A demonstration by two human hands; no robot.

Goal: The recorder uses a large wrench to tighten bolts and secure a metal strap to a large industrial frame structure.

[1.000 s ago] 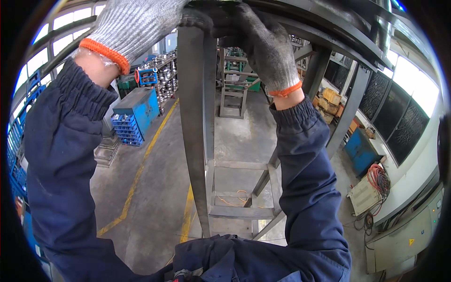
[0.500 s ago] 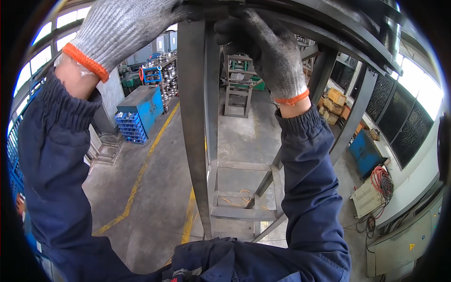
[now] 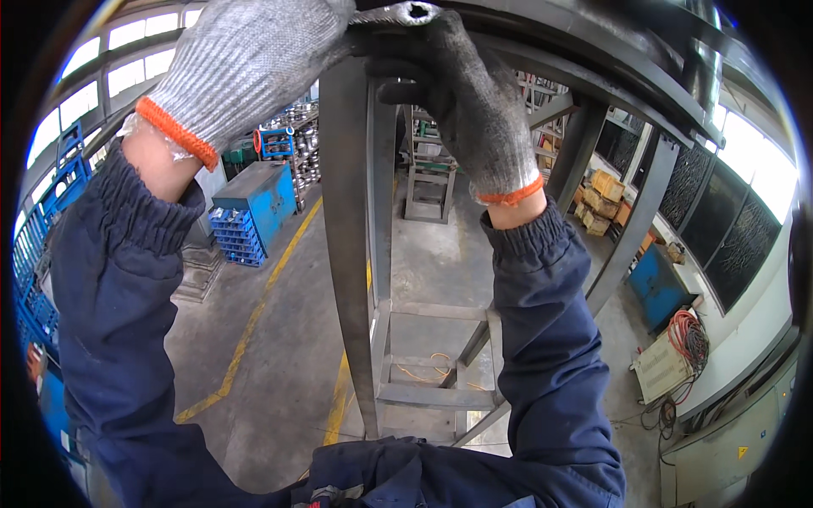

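Overhead, both gloved hands are raised to the top of a grey steel frame (image 3: 351, 254). The left hand (image 3: 246, 59), in a light knit glove with an orange cuff, lies over the frame's upper end; its fingers are out of sight past the picture's top edge, so I cannot tell whether they grip anything. The right hand (image 3: 466, 102), in a darker, soiled glove, has its fingers wrapped round a wrench (image 3: 398, 15). Only the ring end of the wrench shows, at the very top of the picture just above the frame's post. Its long axis runs roughly level, left to right, with the ring end pointing right; the rest of the shank is hidden under the gloves. The post itself stands upright, its long axis running down to a ladder-like base near the concrete floor (image 3: 279, 356). Blue crates (image 3: 239, 237) stand well apart at left.
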